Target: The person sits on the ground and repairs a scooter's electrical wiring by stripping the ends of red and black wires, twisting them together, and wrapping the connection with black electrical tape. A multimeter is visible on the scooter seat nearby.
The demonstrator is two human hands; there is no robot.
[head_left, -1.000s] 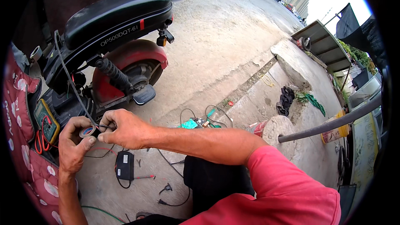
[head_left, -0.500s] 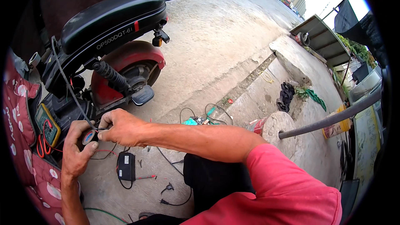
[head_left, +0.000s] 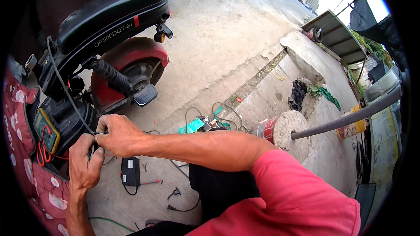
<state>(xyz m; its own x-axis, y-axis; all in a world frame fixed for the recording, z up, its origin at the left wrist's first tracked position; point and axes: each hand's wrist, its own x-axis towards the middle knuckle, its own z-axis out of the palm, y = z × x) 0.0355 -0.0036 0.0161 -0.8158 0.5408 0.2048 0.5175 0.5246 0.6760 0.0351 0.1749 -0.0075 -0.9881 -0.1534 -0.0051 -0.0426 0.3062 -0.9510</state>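
Note:
My left hand (head_left: 84, 164) is closed around a small roll of black tape, now almost wholly hidden by the fingers. Against it, my right hand (head_left: 120, 136) pinches the end of a grey cable (head_left: 65, 86), its fingertips touching the left ones. That cable runs down from beside the black seat (head_left: 116, 13) of an electric scooter with a red rear fender (head_left: 131, 48). Exactly how tape and cable meet is covered by my fingers. Left of my hands, a yellow-edged multimeter (head_left: 47, 131) with red leads leans on the scooter's footboard.
Below my hands lie a black charger box (head_left: 131, 171), a red test probe (head_left: 152, 182) and a plug cord (head_left: 183, 209). Beyond my right forearm are small tools and a teal packet (head_left: 191, 126). A concrete-filled bucket (head_left: 280, 131) with a grey pole stands right. Maroon patterned fabric (head_left: 46, 188) hangs left.
My left fingers have turned over the tape roll, hiding its labelled face. The right hand stays pinched beside it. The whole view has shifted slightly.

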